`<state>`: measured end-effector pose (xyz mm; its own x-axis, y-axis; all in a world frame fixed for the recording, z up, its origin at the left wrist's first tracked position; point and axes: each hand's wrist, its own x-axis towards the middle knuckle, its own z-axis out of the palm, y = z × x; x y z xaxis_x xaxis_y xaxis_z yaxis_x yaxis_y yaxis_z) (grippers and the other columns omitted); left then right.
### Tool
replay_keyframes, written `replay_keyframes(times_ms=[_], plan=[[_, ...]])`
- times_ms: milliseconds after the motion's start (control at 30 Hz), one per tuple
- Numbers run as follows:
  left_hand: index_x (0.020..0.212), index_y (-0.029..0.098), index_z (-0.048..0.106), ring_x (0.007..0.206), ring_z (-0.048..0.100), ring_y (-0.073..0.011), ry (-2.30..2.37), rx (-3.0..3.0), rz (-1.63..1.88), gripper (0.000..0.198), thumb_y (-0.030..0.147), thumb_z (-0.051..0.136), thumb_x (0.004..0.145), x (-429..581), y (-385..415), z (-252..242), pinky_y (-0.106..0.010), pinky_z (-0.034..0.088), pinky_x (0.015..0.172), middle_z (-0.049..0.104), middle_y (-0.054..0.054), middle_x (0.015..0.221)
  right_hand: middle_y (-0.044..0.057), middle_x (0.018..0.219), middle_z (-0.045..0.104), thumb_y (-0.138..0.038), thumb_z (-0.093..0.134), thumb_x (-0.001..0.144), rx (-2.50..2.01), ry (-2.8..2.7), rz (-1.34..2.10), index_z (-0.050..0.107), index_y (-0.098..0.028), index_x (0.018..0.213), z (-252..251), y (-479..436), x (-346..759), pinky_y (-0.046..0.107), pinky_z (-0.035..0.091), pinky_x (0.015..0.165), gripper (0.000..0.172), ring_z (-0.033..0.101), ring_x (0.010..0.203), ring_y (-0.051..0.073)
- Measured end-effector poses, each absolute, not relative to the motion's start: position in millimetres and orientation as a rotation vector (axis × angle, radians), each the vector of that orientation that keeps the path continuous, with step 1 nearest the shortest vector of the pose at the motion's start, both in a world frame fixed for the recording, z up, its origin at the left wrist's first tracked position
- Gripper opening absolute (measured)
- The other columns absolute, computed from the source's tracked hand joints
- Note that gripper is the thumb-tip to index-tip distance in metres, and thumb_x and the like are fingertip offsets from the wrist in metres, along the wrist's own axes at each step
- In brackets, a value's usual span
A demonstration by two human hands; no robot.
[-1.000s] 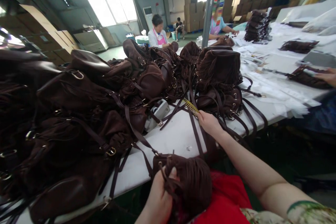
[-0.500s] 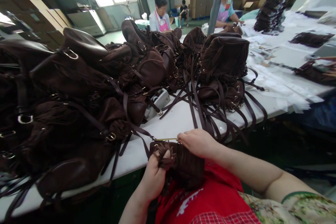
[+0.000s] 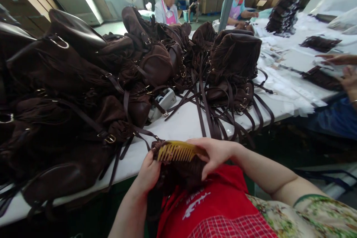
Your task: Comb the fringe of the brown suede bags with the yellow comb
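A dark brown fringed bag [image 3: 181, 176] rests against my red apron at the table's front edge. My left hand [image 3: 149, 171] is closed on the bag's left side, near its top. In my right hand [image 3: 213, 152] is a yellow-brown comb [image 3: 175, 151], gripped at its right end. The comb's broad teeth point down over the bag's fringe. A thin brown strap runs from the bag up onto the white table [image 3: 178, 119]. Much of the bag's lower part is in shadow.
Dark brown bags [image 3: 69, 81] with straps and buckles are heaped at left, and another bag [image 3: 234, 57] stands at centre right. A grey post [image 3: 227, 5] rises behind. Another person's hands [image 3: 346, 72] work at the right edge over a brown piece [image 3: 320, 78]. Two aproned co-workers are opposite.
My right hand has turned the comb from edge-on to flat, teeth down. My left hand has shifted left, off the bunched fringe tuft. Another person's hands show more at the right.
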<state>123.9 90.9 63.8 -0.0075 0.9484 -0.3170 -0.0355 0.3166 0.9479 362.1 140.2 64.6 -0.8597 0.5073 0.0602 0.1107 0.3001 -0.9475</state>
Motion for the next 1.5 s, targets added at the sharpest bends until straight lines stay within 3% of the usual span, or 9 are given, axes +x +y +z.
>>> replay_keyframes(times_ms=[167,333,500,600,700,767,1000,1233,1500], plan=[[0.078,0.014,0.06,0.064,0.055,-0.0141,1.195,0.758,0.909,0.045,0.055,0.073,0.065,124.3,99.7,61.9,-0.024,0.043,0.058,0.061,-0.001,0.07,0.013,0.128,0.055,-0.039,0.083,0.057,-0.539,-2.572,1.347,0.039,-0.016,0.14,68.7,143.0,347.8,0.03,0.041,0.096,0.097,0.053,0.113,0.024],[0.058,0.015,0.056,0.054,0.047,-0.012,1.163,0.95,0.785,0.047,0.057,0.055,0.08,117.1,102.7,56.8,-0.024,0.038,0.054,0.052,0.0,0.056,0.004,0.092,0.068,-0.039,0.078,0.063,-0.639,-2.829,1.368,0.064,-0.017,0.111,67.3,154.3,355.0,0.022,0.045,0.068,0.055,0.061,0.079,0.016],[0.053,0.017,0.054,0.062,0.052,-0.0156,1.131,1.098,0.831,0.047,0.05,0.048,0.087,108.7,105.4,57.6,-0.026,0.042,0.065,0.053,-0.002,0.057,0.0,0.076,0.067,-0.035,0.072,0.072,-0.7,-2.756,1.49,0.07,-0.016,0.089,61.2,159.6,368.7,0.02,0.043,0.061,0.025,0.058,0.067,0.012],[0.053,0.017,0.057,0.058,0.048,-0.0146,1.146,1.114,0.76,0.042,0.047,0.055,0.083,110.7,107.6,58.1,-0.025,0.041,0.059,0.055,-0.002,0.057,0.003,0.092,0.068,-0.036,0.067,0.078,-0.515,-2.495,1.753,0.068,-0.015,0.101,66.2,163.1,365.6,0.022,0.047,0.073,0.031,0.062,0.083,0.015],[0.069,0.015,0.066,0.064,0.051,-0.0146,1.163,1.083,0.727,0.023,0.038,0.067,0.073,118.4,109.4,56.2,-0.024,0.041,0.061,0.063,-0.002,0.07,0.007,0.117,0.059,-0.034,0.07,0.077,-0.452,-2.313,1.557,0.067,-0.017,0.105,74.8,170.6,349.8,0.029,0.041,0.096,0.033,0.054,0.109,0.019],[0.077,0.014,0.067,0.064,0.052,-0.0138,1.159,1.023,0.702,0.023,0.036,0.069,0.07,122.8,108.8,52.0,-0.023,0.041,0.061,0.064,-0.002,0.073,0.008,0.119,0.056,-0.034,0.07,0.077,-0.499,-2.262,1.374,0.068,-0.016,0.098,76.9,178.1,334.7,0.032,0.039,0.099,0.027,0.051,0.112,0.02],[0.08,0.013,0.066,0.068,0.064,-0.019,1.15,0.604,0.912,0.022,0.025,0.068,0.061,115.4,99.5,36.5,-0.03,0.049,0.068,0.069,-0.004,0.072,-0.003,0.068,0.056,-0.038,0.066,0.078,-0.604,-1.978,1.561,0.061,-0.015,0.076,68.2,200.8,278.6,0.023,0.043,0.062,0.024,0.05,0.064,0.011],[0.094,0.014,0.064,0.077,0.07,-0.0231,1.062,0.477,1.196,0.045,0.03,0.083,0.057,122.7,102.3,45.5,-0.035,0.054,0.078,0.073,-0.007,0.084,-0.002,0.065,0.062,-0.039,0.074,0.065,-0.755,-1.715,1.637,0.064,-0.015,0.072,53.4,193.6,231.8,0.024,0.046,0.06,0.027,0.053,0.06,0.011],[0.094,0.012,0.068,0.077,0.069,-0.0216,1.096,0.465,1.301,0.039,0.035,0.079,0.065,132.3,109.0,41.6,-0.032,0.054,0.076,0.073,-0.007,0.082,0.0,0.07,0.064,-0.045,0.072,0.067,-1.054,-1.547,1.304,0.061,-0.016,0.084,31.4,202.0,237.8,0.025,0.046,0.056,0.036,0.055,0.058,0.014]])
